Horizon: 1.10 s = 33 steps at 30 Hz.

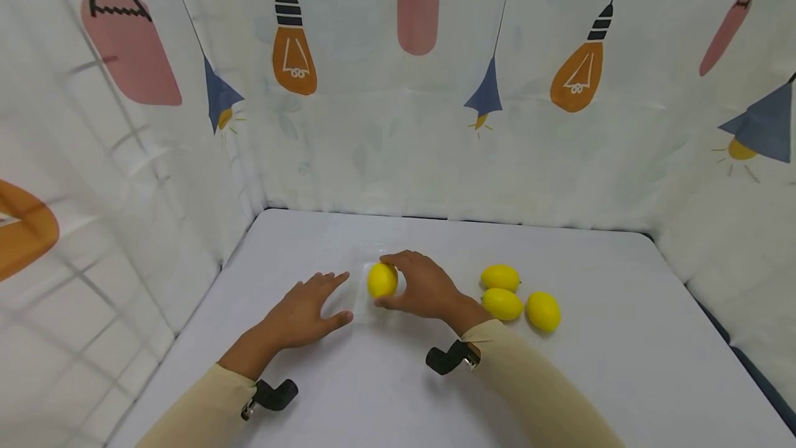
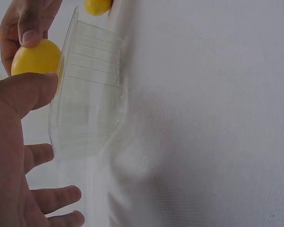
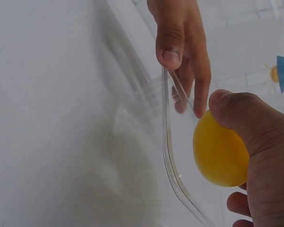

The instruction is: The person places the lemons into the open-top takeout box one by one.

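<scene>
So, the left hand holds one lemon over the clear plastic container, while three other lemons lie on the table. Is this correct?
Not quite: the right hand, not the left hand, holds the lemon over the clear plastic container, as the head view shows. Three other lemons do lie on the table.

Head camera: high at the near side, facing far and down; farthest off, widest view, taking in the table [image 1: 373, 393] and far wall [image 1: 385, 151]. Left wrist camera: low, close in behind the left hand [image 1: 305, 313], facing far; picture on its side. Right wrist camera: low and close behind the right hand [image 1: 425, 285], facing far, tipped the opposite way. Both wrist views share clear container [image 2: 87, 99], held lemon [image 3: 220, 151], both hands.
</scene>
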Tool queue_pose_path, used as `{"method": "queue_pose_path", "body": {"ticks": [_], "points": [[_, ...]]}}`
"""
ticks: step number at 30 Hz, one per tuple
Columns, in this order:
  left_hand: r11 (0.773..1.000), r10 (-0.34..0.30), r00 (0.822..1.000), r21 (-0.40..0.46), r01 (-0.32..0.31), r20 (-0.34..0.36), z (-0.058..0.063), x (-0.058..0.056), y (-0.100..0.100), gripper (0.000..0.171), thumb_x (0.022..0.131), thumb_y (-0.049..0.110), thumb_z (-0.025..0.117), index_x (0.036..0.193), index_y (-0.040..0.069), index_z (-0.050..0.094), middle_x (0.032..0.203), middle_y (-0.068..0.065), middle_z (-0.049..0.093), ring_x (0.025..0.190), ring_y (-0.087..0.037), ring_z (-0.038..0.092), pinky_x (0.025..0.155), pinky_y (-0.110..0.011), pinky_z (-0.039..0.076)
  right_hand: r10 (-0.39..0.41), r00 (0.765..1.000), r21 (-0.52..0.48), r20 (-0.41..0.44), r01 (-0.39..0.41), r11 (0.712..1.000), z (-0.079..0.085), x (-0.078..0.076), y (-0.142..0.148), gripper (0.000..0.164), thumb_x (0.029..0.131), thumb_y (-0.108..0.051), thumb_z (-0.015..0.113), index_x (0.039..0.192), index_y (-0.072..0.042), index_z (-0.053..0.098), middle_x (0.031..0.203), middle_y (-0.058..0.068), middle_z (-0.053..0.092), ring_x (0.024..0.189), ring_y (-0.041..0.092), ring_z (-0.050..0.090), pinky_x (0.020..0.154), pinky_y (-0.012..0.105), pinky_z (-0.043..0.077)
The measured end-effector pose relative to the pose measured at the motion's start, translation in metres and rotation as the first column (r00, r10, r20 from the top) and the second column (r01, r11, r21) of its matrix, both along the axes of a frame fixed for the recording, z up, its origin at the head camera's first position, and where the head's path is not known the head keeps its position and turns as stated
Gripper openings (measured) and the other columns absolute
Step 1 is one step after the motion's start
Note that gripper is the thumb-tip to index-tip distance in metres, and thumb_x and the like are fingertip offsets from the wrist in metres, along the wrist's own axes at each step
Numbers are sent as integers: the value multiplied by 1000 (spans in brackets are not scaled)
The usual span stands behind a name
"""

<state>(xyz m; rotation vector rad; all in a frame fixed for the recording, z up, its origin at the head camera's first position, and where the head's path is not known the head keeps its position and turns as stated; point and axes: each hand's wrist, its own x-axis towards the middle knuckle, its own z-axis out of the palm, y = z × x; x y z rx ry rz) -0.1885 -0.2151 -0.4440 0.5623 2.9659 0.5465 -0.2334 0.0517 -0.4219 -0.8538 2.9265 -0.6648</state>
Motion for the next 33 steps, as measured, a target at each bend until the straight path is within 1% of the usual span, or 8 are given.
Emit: {"method": "queue_pose_path", "body": {"ticks": [3, 7, 12, 15, 19, 25, 33], "points": [[1000, -1, 1000, 15, 1, -1, 0, 0, 0, 79, 95, 55, 66, 158, 15, 41, 154, -23, 45, 143, -46, 38, 114, -71, 23, 18, 1000, 2, -1, -18, 1000, -1, 1, -8, 80, 82, -59, 80, 149, -24, 55, 146, -3, 56, 132, 21, 52, 110, 45, 43], [1000, 6, 1000, 10, -6, 0, -2, 0, -2, 79, 95, 56, 66, 159, 16, 40, 155, -22, 44, 144, -46, 36, 114, -71, 23, 20, 1000, -4, 7, -20, 1000, 0, 3, -18, 80, 82, -59, 80, 148, -23, 55, 143, -4, 58, 131, 21, 53, 110, 43, 43], [1000, 7, 1000, -2, -7, -4, -4, -1, -2, 83, 95, 64, 61, 160, 17, 38, 156, -21, 42, 145, -45, 35, 114, -70, 23, 23, 1000, 37, -1, -23, 999, -1, 2, -25, 79, 82, -60, 80, 148, -23, 56, 143, -3, 58, 129, 21, 54, 109, 43, 44], [1000, 13, 1000, 0, -13, 9, -3, -1, -2, 85, 94, 65, 61, 160, 18, 38, 157, -21, 41, 146, -45, 34, 115, -69, 22, 36, 999, 51, -13, -35, 998, -3, 2, -28, 79, 82, -61, 79, 147, -23, 56, 142, -3, 59, 127, 21, 55, 108, 43, 45], [1000, 17, 1000, 6, -17, 17, -1, -1, -1, 84, 94, 64, 62, 160, 18, 38, 157, -21, 41, 147, -45, 32, 115, -70, 21, 42, 999, 47, -18, -42, 998, -8, 2, -31, 78, 82, -60, 80, 147, -22, 57, 142, -2, 59, 126, 21, 56, 106, 42, 46], [1000, 5, 1000, 13, -5, 5, -2, -1, -1, 84, 94, 65, 61, 159, 17, 39, 157, -21, 42, 146, -45, 34, 115, -70, 22, 37, 999, 56, -8, -37, 998, -14, 2, -34, 77, 83, -59, 79, 146, -22, 57, 143, -2, 59, 127, 21, 55, 107, 42, 45], [1000, -3, 1000, 28, 3, 3, -2, 0, -1, 83, 94, 63, 62, 159, 17, 39, 156, -21, 43, 145, -44, 35, 114, -71, 23, 40, 999, 77, 21, -42, 996, -15, 1, -39, 77, 83, -60, 79, 146, -20, 58, 141, -2, 61, 125, 21, 57, 106, 40, 46]]}}
